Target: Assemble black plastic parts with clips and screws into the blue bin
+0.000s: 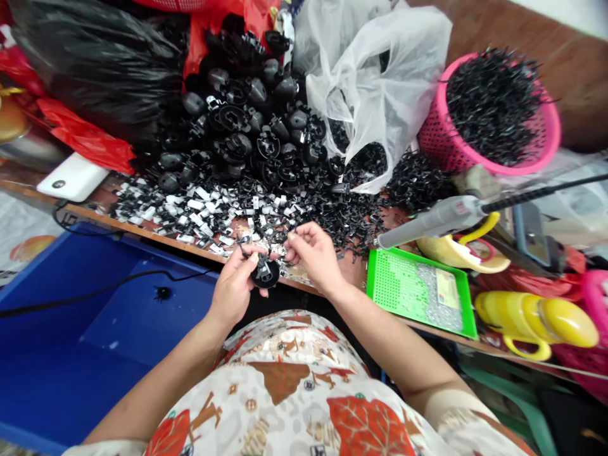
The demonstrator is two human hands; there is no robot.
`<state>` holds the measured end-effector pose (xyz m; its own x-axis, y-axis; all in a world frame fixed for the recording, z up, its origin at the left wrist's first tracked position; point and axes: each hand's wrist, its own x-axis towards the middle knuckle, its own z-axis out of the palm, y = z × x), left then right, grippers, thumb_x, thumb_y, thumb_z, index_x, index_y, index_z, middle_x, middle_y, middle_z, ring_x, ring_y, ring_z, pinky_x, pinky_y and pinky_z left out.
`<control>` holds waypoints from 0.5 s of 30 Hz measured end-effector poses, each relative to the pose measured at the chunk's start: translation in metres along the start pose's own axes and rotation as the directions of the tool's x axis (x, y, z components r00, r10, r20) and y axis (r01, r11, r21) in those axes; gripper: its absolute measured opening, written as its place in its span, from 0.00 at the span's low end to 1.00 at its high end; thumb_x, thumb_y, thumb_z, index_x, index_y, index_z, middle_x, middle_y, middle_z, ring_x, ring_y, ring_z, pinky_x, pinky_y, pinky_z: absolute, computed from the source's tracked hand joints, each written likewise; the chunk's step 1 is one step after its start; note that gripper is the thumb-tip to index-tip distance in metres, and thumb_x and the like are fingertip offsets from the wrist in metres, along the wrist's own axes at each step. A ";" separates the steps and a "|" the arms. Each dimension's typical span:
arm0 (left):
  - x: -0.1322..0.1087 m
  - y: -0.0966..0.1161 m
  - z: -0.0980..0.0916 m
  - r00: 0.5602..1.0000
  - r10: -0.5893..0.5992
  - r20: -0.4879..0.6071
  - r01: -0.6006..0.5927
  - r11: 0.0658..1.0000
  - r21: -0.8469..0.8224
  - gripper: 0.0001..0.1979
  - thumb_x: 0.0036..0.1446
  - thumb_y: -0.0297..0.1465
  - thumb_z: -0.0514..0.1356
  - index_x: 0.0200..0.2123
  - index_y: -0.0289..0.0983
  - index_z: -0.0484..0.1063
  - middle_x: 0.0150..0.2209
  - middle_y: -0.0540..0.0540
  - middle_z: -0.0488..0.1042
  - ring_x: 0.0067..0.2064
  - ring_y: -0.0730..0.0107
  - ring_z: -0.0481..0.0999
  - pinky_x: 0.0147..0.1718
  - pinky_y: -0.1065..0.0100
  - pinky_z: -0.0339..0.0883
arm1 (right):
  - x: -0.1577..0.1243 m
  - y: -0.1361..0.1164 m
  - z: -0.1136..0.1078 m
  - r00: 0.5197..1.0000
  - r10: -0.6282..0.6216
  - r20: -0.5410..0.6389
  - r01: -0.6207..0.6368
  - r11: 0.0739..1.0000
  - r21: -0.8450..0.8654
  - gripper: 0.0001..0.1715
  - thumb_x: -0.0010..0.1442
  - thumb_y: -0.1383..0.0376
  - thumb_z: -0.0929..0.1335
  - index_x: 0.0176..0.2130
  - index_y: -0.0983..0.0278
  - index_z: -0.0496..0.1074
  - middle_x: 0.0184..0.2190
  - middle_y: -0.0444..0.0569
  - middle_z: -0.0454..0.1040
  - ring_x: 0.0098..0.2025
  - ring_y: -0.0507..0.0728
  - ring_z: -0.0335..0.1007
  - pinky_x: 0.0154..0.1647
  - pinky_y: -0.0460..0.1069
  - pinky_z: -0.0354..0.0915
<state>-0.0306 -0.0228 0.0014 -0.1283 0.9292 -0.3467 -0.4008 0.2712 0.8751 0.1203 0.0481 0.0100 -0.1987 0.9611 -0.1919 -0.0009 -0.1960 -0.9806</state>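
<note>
In my left hand (238, 275), close to the table's front edge, is a round black plastic part (266, 273) with small pieces on top, gripped between thumb and fingers. My right hand (311, 254) is just to its right, thumb and index finger pinched together. Whatever is between those fingertips is too small to make out. Beyond both hands lie loose small white and black clips (199, 209). A heap of black rounded plastic housings (259, 139) rises behind them, and thin black pieces (349, 218) are spread to the right.
A grey electric screwdriver (430, 221) slants over a green tray (375, 285) of small screws. At the right stand a pink basket (437, 130) of black pieces and a yellow bottle (532, 316). A blue bin (118, 316) sits lower left, a white power bank (73, 178) above it.
</note>
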 end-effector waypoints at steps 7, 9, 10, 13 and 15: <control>0.013 -0.007 0.025 0.999 0.026 0.032 -0.025 0.999 -0.030 0.13 0.59 0.41 0.64 0.41 0.40 0.70 0.32 0.52 0.69 0.27 0.73 0.72 0.18 0.74 0.68 | -0.039 0.017 -0.012 0.998 -0.018 -0.062 0.011 0.994 -0.109 0.11 0.57 0.57 0.72 0.36 0.62 0.71 0.25 0.41 0.69 0.25 0.50 0.63 0.25 0.45 0.62; 0.014 -0.007 0.027 0.999 0.023 0.040 -0.022 1.000 -0.022 0.13 0.59 0.41 0.64 0.42 0.40 0.70 0.32 0.52 0.70 0.27 0.73 0.72 0.19 0.74 0.67 | -0.045 0.022 -0.014 0.998 -0.028 -0.049 0.023 0.996 -0.090 0.12 0.56 0.58 0.72 0.39 0.62 0.73 0.27 0.43 0.72 0.27 0.51 0.67 0.27 0.46 0.67; 0.013 -0.008 0.028 0.998 0.019 0.052 -0.018 1.000 -0.018 0.13 0.59 0.41 0.64 0.42 0.40 0.70 0.32 0.52 0.70 0.27 0.73 0.72 0.19 0.74 0.67 | -0.048 0.025 -0.015 0.999 -0.030 -0.043 0.027 0.997 -0.073 0.12 0.57 0.58 0.71 0.40 0.62 0.74 0.29 0.44 0.73 0.28 0.52 0.69 0.29 0.47 0.69; 0.010 -0.007 0.031 0.993 -0.011 0.114 0.011 1.000 0.001 0.14 0.59 0.42 0.64 0.43 0.40 0.70 0.33 0.51 0.73 0.27 0.73 0.74 0.20 0.73 0.68 | -0.056 0.033 -0.017 0.998 -0.034 -0.047 0.034 0.999 -0.014 0.12 0.59 0.58 0.70 0.40 0.61 0.76 0.32 0.46 0.75 0.29 0.53 0.73 0.32 0.49 0.73; 0.005 -0.006 0.033 0.989 -0.030 0.147 0.029 0.999 0.014 0.16 0.59 0.43 0.65 0.44 0.40 0.69 0.34 0.50 0.74 0.27 0.72 0.74 0.20 0.72 0.69 | -0.061 0.035 -0.019 0.998 -0.051 -0.043 0.050 0.999 -0.004 0.11 0.59 0.59 0.70 0.40 0.62 0.77 0.34 0.48 0.77 0.32 0.54 0.75 0.35 0.50 0.75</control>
<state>0.0007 -0.0113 0.0052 0.0182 0.9473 -0.3199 -0.3918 0.3011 0.8694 0.1511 -0.0141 -0.0137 -0.1561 0.9773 -0.1436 -0.0066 -0.1464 -0.9892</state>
